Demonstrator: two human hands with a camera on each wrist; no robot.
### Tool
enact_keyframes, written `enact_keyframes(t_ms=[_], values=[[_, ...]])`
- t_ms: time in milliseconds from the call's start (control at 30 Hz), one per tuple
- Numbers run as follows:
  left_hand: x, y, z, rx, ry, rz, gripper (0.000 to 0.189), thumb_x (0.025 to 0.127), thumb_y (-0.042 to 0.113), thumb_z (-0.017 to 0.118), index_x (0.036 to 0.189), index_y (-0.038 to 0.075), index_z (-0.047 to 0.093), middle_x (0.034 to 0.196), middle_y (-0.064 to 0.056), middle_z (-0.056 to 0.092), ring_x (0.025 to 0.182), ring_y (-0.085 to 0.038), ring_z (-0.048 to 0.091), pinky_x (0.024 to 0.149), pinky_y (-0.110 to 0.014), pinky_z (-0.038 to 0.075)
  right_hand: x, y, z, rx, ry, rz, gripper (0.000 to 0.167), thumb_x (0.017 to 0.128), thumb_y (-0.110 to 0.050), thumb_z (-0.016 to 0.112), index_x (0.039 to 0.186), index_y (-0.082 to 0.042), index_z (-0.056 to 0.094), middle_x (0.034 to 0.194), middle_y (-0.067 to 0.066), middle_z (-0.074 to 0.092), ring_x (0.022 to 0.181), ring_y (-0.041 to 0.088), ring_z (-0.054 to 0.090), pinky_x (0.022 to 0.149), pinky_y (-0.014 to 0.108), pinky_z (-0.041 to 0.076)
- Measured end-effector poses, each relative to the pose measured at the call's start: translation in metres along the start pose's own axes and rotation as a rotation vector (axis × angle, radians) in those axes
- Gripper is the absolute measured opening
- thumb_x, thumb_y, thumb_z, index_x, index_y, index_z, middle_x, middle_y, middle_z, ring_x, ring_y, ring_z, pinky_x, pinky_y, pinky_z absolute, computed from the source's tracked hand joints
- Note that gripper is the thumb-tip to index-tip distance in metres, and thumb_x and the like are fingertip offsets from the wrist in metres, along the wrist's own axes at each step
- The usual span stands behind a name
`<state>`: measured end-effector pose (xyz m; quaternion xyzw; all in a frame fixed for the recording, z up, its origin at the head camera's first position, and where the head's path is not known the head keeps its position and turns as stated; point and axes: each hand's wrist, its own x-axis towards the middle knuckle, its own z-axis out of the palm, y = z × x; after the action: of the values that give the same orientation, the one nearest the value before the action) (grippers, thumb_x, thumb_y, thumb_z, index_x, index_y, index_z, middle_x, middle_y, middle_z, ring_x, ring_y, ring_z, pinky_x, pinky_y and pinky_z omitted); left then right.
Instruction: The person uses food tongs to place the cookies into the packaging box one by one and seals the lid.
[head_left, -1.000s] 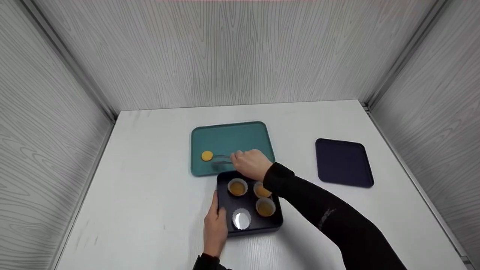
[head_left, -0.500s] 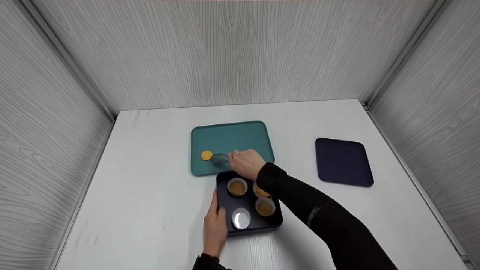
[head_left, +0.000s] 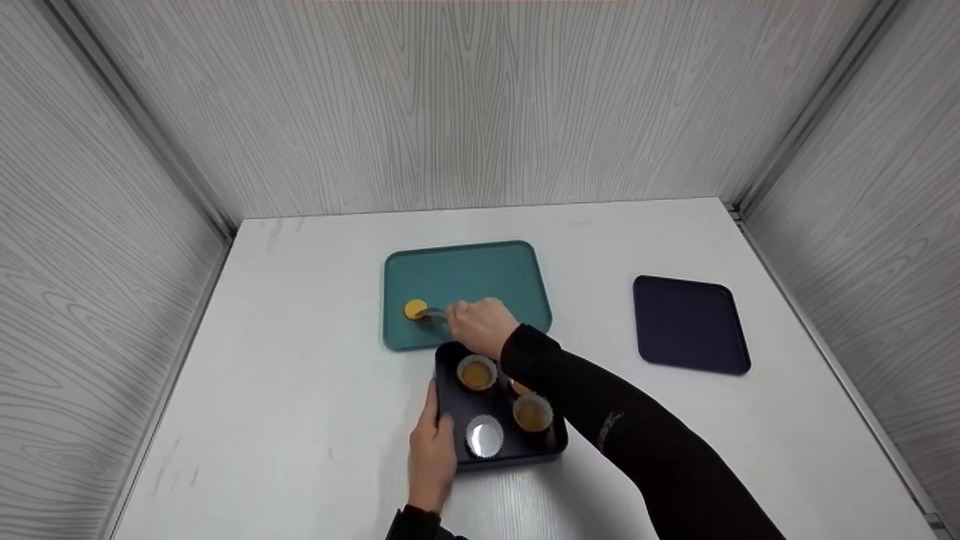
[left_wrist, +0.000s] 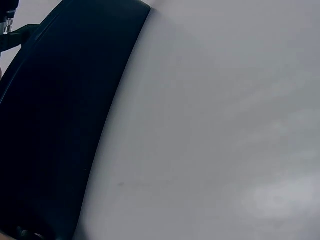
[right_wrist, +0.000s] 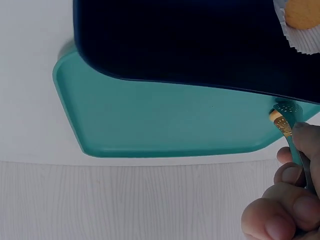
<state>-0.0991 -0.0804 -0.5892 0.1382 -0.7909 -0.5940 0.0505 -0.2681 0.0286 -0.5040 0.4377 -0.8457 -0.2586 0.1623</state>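
Yellow disc (head_left: 414, 308): probably light, crumbly; best gripped edgewise
Right hand (head_left: 481, 327): clamped on tongs (head_left: 434, 312) (perforated tips)
Left hand (head_left: 433, 459): pinching dark pan (head_left: 496, 405) wall

Probably a lab-style booth — grey wood-grain panels (head_left: 480, 105) close in a white tabletop (head_left: 300, 337) on three sides.

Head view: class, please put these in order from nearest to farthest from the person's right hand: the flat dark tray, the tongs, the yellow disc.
1. Tongs: nearest, held in the right hand.
2. Yellow disc: at the tongs' tips, toward the left side of the teal tray.
3. Flat dark tray: farthest, alone on the right side of the table.
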Motion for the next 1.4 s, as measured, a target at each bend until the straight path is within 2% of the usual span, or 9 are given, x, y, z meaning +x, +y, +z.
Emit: enact_keyframes(t_ms=[200, 400, 467, 700, 867, 1100, 1300, 1400], values=[[-0.001, 0.001, 0.001, -0.002, 0.006, 0.008, 0.057, 0.106, 0.013, 0.044, 0.162, 0.015, 0.033, 0.163, -0.006, 0.037, 0.149, -0.027, 0.035, 0.12, -0.048, 0.033, 0.001, -0.001, 0.0, 0.015, 0.002, 0.012, 0.032, 0.111, -0.027, 0.043, 0.095, -0.012, 0.065, 0.069, -0.001, 0.051, 0.047, 0.009, 0.039, 0.041, 0.027, 0.021], [-0.001, -0.001, 0.001, -0.015, 0.002, 0.037, 0.057, 0.106, 0.01, 0.042, 0.162, 0.011, 0.031, 0.164, -0.007, 0.034, 0.151, -0.026, 0.033, 0.12, -0.048, 0.032, -0.002, -0.003, 0.004, -0.014, 0.043, 0.027, 0.035, 0.112, -0.025, 0.04, 0.084, -0.015, 0.058, 0.065, -0.003, 0.043, 0.047, 0.008, 0.027, 0.042, 0.026, 0.016], [-0.001, -0.001, 0.002, -0.015, 0.001, 0.035, 0.056, 0.107, 0.011, 0.042, 0.162, 0.012, 0.031, 0.164, -0.007, 0.034, 0.151, -0.026, 0.032, 0.12, -0.048, 0.032, -0.003, -0.002, 0.004, -0.009, 0.051, 0.025, 0.034, 0.112, -0.025, 0.041, 0.084, -0.015, 0.058, 0.064, -0.002, 0.042, 0.046, 0.008, 0.027, 0.041, 0.026, 0.016], [0.0, -0.001, 0.0, 0.0, 0.005, 0.035, 0.057, 0.106, 0.012, 0.043, 0.162, 0.012, 0.031, 0.164, -0.007, 0.035, 0.15, -0.027, 0.034, 0.12, -0.048, 0.033, -0.013, 0.003, 0.003, 0.024, 0.084, 0.005, 0.029, 0.11, -0.022, 0.047, 0.089, -0.011, 0.063, 0.067, -0.002, 0.051, 0.05, 0.006, 0.046, 0.041, 0.025, 0.021], [0.001, -0.001, 0.0, 0.013, 0.006, 0.039, 0.057, 0.106, 0.013, 0.044, 0.162, 0.012, 0.032, 0.164, -0.008, 0.036, 0.15, -0.028, 0.034, 0.12, -0.048, 0.034, -0.025, 0.01, 0.003, 0.033, 0.136, 0.004, 0.026, 0.109, -0.018, 0.049, 0.088, -0.01, 0.062, 0.066, -0.001, 0.049, 0.047, 0.008, 0.036, 0.043, 0.026, 0.019], [0.0, 0.0, -0.001, 0.007, 0.003, 0.04, 0.056, 0.106, 0.012, 0.043, 0.162, 0.011, 0.032, 0.164, -0.009, 0.035, 0.15, -0.029, 0.034, 0.119, -0.049, 0.034, -0.043, 0.02, 0.002, 0.041, 0.14, 0.005, 0.02, 0.108, -0.017, 0.052, 0.102, -0.007, 0.067, 0.071, 0.001, 0.056, 0.049, 0.009, 0.045, 0.043, 0.026, 0.022], [0.001, -0.001, 0.0, 0.0, -0.005, 0.04, 0.056, 0.107, 0.013, 0.042, 0.162, 0.011, 0.031, 0.164, -0.008, 0.034, 0.151, -0.028, 0.032, 0.12, -0.048, 0.032, -0.059, 0.029, -0.001, 0.02, 0.165, 0.007, 0.016, 0.107, -0.016, 0.055, 0.11, -0.006, 0.068, 0.07, 0.001, 0.052, 0.048, 0.009, 0.031, 0.045, 0.026, 0.017], [0.001, -0.001, 0.0, -0.001, -0.006, 0.036, 0.056, 0.107, 0.013, 0.042, 0.162, 0.011, 0.03, 0.165, -0.008, 0.034, 0.151, -0.028, 0.032, 0.12, -0.048, 0.032, -0.066, 0.032, -0.001, 0.012, 0.199, 0.008, 0.02, 0.106, -0.017, 0.057, 0.117, -0.005, 0.069, 0.071, 0.001, 0.054, 0.048, 0.008, 0.034, 0.043, 0.025, 0.02]])
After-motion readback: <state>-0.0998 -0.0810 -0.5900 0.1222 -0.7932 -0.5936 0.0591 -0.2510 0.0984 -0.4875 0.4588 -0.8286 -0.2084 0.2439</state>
